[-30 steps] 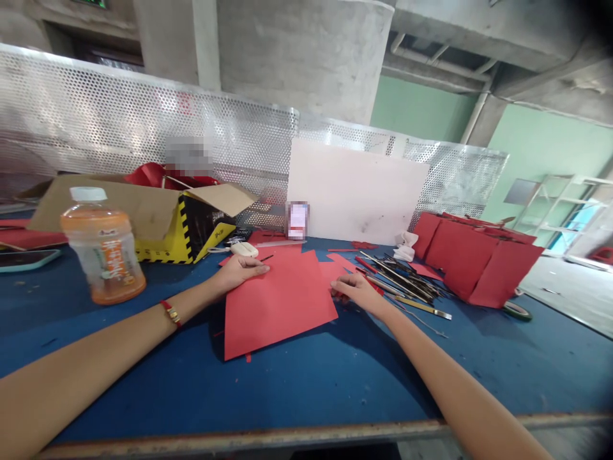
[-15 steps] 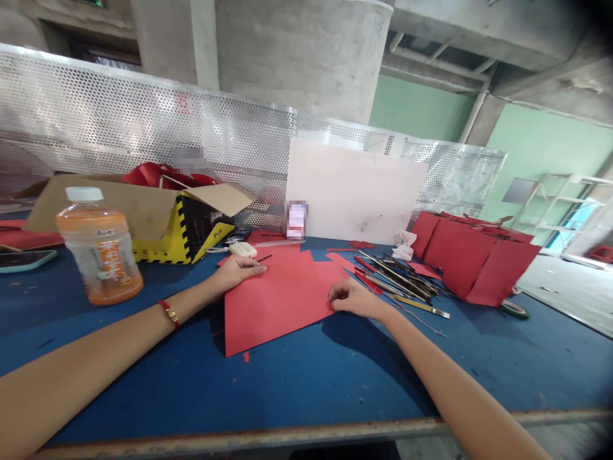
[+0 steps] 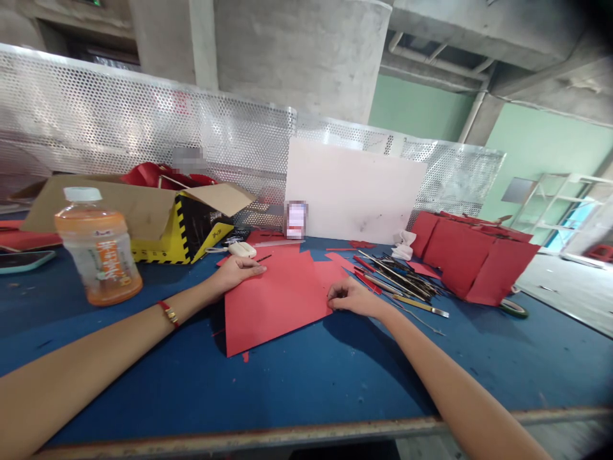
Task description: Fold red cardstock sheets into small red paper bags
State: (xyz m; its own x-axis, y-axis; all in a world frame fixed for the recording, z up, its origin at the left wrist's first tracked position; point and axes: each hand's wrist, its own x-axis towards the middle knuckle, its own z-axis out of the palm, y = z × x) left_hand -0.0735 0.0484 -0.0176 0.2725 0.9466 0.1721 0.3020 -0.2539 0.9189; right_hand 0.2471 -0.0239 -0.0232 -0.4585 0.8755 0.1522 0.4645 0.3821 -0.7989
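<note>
A sheet of red paper (image 3: 275,306) lies slanted in front of me, one corner pointing towards the table's front edge. My left hand (image 3: 239,271) is closed at its upper left edge, thumb over the paper. A thin dark stick (image 3: 264,258) shows just beyond those fingers; whether the hand holds it I cannot tell. At the right edge of the sheet, my right hand (image 3: 353,298) pinches the paper between thumb and curled fingers. Other red paper pieces lie behind and partly under the sheet.
Several thin sticks and tools (image 3: 407,278) lie right of the paper, near red paper bags (image 3: 479,259) and a roll of tape (image 3: 514,308). On the left stand a drink bottle (image 3: 101,249) and an open cardboard box (image 3: 158,236). A phone (image 3: 295,220) leans against a white board (image 3: 354,185).
</note>
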